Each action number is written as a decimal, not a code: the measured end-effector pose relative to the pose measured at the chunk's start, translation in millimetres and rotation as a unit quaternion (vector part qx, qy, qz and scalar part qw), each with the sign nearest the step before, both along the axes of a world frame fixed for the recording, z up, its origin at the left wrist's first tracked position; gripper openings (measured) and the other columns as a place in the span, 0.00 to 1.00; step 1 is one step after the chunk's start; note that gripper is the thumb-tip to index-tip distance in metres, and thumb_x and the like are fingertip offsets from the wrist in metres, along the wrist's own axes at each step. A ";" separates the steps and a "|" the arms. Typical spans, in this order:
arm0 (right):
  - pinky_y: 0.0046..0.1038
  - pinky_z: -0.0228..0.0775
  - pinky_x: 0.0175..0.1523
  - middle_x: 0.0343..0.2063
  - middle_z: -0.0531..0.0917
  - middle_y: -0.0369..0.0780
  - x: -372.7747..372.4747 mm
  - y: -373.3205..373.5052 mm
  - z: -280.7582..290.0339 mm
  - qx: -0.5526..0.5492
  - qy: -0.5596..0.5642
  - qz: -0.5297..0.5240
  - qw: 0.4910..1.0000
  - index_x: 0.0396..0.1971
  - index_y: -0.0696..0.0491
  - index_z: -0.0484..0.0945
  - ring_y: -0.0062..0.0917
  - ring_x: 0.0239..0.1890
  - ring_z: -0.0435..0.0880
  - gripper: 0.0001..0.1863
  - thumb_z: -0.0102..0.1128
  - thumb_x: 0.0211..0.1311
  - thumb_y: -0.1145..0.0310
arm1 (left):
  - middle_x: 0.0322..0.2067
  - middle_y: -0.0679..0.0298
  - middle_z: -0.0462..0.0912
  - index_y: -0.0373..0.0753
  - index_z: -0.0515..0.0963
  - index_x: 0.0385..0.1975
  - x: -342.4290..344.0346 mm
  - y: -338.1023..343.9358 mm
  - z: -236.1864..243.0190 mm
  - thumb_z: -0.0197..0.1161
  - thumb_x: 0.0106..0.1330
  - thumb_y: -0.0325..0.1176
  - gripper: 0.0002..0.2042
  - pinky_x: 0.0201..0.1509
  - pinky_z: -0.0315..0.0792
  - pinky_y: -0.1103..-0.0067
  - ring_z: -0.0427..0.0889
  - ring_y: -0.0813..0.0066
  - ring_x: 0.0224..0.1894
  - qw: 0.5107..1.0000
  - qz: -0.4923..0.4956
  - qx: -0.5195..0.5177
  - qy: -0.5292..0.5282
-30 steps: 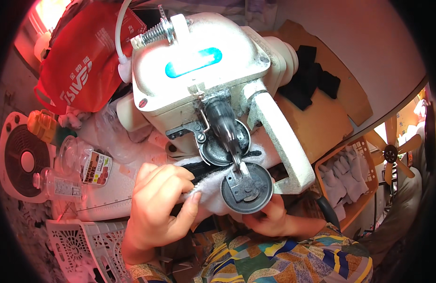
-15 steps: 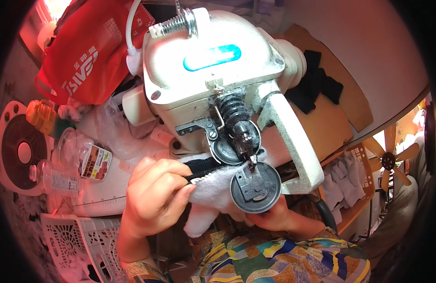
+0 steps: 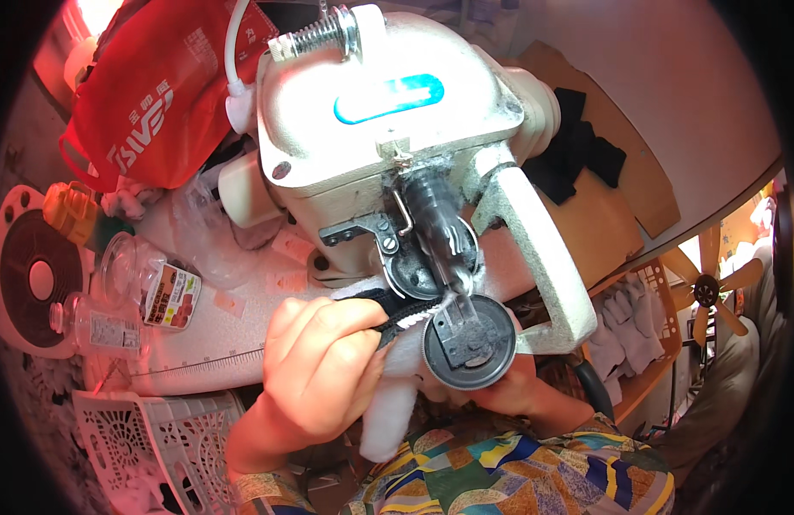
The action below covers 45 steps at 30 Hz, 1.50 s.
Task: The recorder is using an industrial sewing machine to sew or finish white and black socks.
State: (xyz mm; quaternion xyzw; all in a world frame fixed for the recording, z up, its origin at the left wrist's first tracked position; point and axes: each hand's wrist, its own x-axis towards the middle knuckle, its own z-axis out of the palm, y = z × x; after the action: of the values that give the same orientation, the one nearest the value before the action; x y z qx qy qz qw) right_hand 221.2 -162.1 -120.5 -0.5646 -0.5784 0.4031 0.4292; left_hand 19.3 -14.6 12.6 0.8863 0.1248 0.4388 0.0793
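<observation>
One red bag (image 3: 152,90) bears lettering; left fingers (image 3: 352,318) pinch black fabric (image 3: 383,297); right fingers (image 3: 491,396), I cannot tell.

White, fuzzy-piled fabric (image 3: 387,416) hangs limp beside and below the left grip (image 3: 328,360), its lower end rounded. Black fabric (image 3: 403,312), pinched at that grip's fingertips, extends to the right as far as the dark discs (image 3: 470,348), with a white, ridged line along its near edge. The portion toward the right grip (image 3: 513,388) is hidden behind the lower disc.
</observation>
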 end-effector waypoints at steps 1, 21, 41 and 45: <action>0.32 0.74 0.52 0.47 0.78 0.43 1.2 2.2 3.2 0.040 -0.030 0.000 0.999 0.56 0.59 0.64 0.29 0.47 0.80 0.37 0.74 0.45 0.78 | 0.32 0.57 0.79 0.33 0.72 0.30 2.5 -0.7 -0.5 0.69 0.43 0.20 0.14 0.32 0.65 0.75 0.78 0.65 0.27 1.000 0.000 -0.003 -0.001; 0.24 0.71 0.43 0.37 0.78 0.39 5.5 18.4 26.0 0.128 0.032 -0.026 0.991 0.44 0.57 0.73 0.22 0.39 0.79 0.20 0.65 0.47 0.79 | 0.30 0.58 0.79 0.36 0.72 0.26 -24.1 24.1 -5.8 0.66 0.45 0.21 0.10 0.29 0.64 0.73 0.73 0.64 0.24 0.993 -0.059 -0.084 0.051; 0.36 0.55 0.65 0.52 0.70 0.46 -19.7 13.2 64.8 0.142 0.149 -0.087 0.975 0.54 0.62 0.67 0.32 0.59 0.67 0.39 0.75 0.42 0.60 | 0.28 0.60 0.78 0.37 0.69 0.25 -5.1 -1.0 -0.7 0.63 0.48 0.25 0.09 0.30 0.61 0.74 0.73 0.69 0.22 0.996 -0.050 -0.036 0.060; 0.35 0.62 0.63 0.47 0.78 0.48 -42.6 23.6 70.2 0.103 0.026 -0.050 0.993 0.52 0.60 0.71 0.34 0.55 0.75 0.35 0.73 0.46 0.58 | 0.28 0.60 0.78 0.39 0.71 0.22 -15.3 2.7 10.3 0.64 0.49 0.28 0.07 0.34 0.63 0.73 0.75 0.67 0.25 0.968 -0.166 -0.176 0.061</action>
State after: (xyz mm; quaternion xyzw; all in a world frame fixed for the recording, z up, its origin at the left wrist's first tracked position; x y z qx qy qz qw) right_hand 178.6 -138.5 -50.2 -0.5352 -0.5763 0.3340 0.5195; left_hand 4.1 -12.0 22.8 0.8919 0.0564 0.3354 0.2981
